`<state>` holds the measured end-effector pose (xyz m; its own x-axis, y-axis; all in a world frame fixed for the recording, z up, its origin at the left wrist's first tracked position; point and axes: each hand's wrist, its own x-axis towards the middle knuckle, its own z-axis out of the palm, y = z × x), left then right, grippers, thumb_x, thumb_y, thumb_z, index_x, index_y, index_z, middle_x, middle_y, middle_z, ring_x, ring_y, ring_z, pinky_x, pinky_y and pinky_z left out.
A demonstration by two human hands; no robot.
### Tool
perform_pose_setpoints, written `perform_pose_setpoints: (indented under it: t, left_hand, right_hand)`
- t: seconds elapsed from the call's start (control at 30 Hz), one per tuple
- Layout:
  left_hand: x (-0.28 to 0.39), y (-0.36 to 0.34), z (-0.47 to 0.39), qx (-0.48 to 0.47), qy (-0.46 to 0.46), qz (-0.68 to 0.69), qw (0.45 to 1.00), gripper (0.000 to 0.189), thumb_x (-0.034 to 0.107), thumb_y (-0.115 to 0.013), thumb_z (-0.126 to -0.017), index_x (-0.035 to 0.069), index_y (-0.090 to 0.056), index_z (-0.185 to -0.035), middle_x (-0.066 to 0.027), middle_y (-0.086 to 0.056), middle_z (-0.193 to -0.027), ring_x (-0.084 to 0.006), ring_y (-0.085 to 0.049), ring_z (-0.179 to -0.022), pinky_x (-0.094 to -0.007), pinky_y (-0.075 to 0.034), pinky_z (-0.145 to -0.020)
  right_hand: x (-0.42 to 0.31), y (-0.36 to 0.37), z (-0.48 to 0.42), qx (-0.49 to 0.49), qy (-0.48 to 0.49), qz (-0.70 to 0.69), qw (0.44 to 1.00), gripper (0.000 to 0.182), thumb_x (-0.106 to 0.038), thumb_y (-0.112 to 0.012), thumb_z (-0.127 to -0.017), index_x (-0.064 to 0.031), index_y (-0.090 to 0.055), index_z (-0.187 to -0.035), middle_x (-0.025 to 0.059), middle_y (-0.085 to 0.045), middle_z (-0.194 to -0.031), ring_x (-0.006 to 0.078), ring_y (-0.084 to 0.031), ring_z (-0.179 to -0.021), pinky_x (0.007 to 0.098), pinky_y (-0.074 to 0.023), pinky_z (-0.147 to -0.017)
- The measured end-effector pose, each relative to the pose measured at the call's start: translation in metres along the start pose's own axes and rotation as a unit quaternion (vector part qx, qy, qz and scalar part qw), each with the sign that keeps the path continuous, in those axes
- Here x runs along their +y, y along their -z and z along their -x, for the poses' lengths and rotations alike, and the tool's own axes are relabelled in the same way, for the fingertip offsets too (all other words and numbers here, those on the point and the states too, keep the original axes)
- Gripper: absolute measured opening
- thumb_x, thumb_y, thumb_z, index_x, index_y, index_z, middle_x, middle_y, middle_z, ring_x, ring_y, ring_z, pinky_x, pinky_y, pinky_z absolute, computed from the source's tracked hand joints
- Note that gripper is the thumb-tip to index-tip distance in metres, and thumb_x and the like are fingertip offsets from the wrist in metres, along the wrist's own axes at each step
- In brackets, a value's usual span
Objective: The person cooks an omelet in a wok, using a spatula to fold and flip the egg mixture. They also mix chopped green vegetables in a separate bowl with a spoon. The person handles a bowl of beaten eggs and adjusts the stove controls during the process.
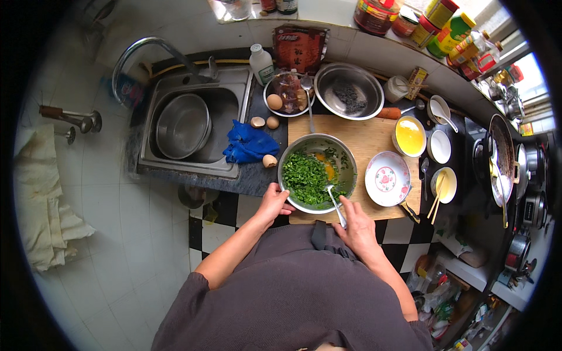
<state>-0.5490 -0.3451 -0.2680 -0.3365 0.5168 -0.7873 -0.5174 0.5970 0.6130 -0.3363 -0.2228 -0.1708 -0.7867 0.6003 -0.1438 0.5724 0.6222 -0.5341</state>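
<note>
A steel mixing bowl (352,191) stands at the near edge of the wooden cutting board (300,125). Finely chopped greens (307,180) fill much of it, with some orange-yellow egg (326,164) showing toward the far right inside. My left hand (273,202) grips the bowl's near-left rim, thumb on top and fingers below. In my right hand (358,226) is the handle of a metal spoon (336,204), its head in the greens at the bowl's near right. To the right, a floral-patterned bowl (386,177) rests on the board, partly over a knife with a black-and-yellow handle (410,210).
A sink (228,145) holding a steel basin (182,125) lies left. Between it and the board are a blue cloth (250,142) and eggshells (269,161). A bowl of yellow liquid (409,135) sits at the board's right; a wok (502,158) stands farther right. Behind is another steel bowl (329,90).
</note>
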Motion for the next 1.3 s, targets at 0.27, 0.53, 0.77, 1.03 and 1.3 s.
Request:
perform_pose_setpoints:
  t: [0.27, 0.53, 0.77, 1.03, 1.3]
  left_hand:
    - [-0.009, 0.000, -0.003, -0.004, -0.049, 0.002, 0.999, 0.017, 0.015, -0.046, -0.094, 0.001, -0.049, -0.104, -0.0103, -0.064, -0.085, -0.0161, -0.066, -0.059, -0.0229, -0.050, -0.045]
    - [-0.010, 0.001, -0.005, -0.004, -0.051, -0.006, 0.999, 0.017, 0.015, -0.046, -0.095, 0.000, -0.050, -0.101, -0.0102, -0.064, -0.082, -0.0162, -0.066, -0.058, -0.0235, -0.050, -0.044]
    - [-0.011, 0.002, -0.006, -0.002, -0.052, -0.005, 0.999, 0.017, 0.015, -0.045, -0.095, -0.001, -0.048, -0.102, -0.0106, -0.064, -0.082, -0.0163, -0.066, -0.058, -0.0239, -0.050, -0.044]
    - [-0.007, 0.003, -0.011, 0.006, -0.064, 0.034, 0.997, 0.014, 0.014, -0.046, -0.094, 0.000, -0.047, -0.096, -0.0103, -0.062, -0.080, -0.0169, -0.065, -0.054, -0.0237, -0.049, -0.041]
    - [0.002, 0.010, -0.018, 0.007, -0.077, -0.005, 0.997, 0.013, 0.014, -0.047, -0.093, 0.001, -0.047, -0.092, -0.0098, -0.063, -0.077, -0.0169, -0.065, -0.054, -0.0237, -0.049, -0.040]
  right_hand:
    - [0.015, -0.010, -0.022, -0.026, -0.031, 0.063, 0.997, 0.038, -0.002, -0.051, -0.081, -0.0036, -0.056, -0.118, 0.0215, -0.061, -0.092, 0.0399, -0.062, -0.076, 0.0482, -0.0503, -0.070]
    - [0.008, -0.035, -0.053, -0.020, -0.058, -0.004, 0.998, 0.034, -0.001, -0.051, -0.079, -0.0039, -0.060, -0.112, 0.0235, -0.065, -0.092, 0.0403, -0.063, -0.086, 0.0476, -0.0496, -0.078]
    - [0.009, -0.005, -0.084, 0.058, 0.032, 0.032, 0.997, 0.036, 0.001, -0.051, -0.080, -0.0076, -0.058, -0.114, 0.0192, -0.063, -0.093, 0.0387, -0.062, -0.081, 0.0464, -0.0507, -0.068]
    - [0.033, 0.015, -0.084, -0.041, 0.141, 0.135, 0.980, 0.033, -0.002, -0.055, -0.075, -0.0104, -0.063, -0.106, 0.0142, -0.059, -0.077, 0.0327, -0.062, -0.064, 0.0419, -0.0503, -0.056]
    - [0.031, 0.021, -0.055, -0.097, 0.112, 0.154, 0.977, 0.027, -0.001, -0.051, -0.079, -0.0077, -0.065, -0.101, 0.0154, -0.059, -0.073, 0.0325, -0.063, -0.066, 0.0427, -0.0507, -0.058]
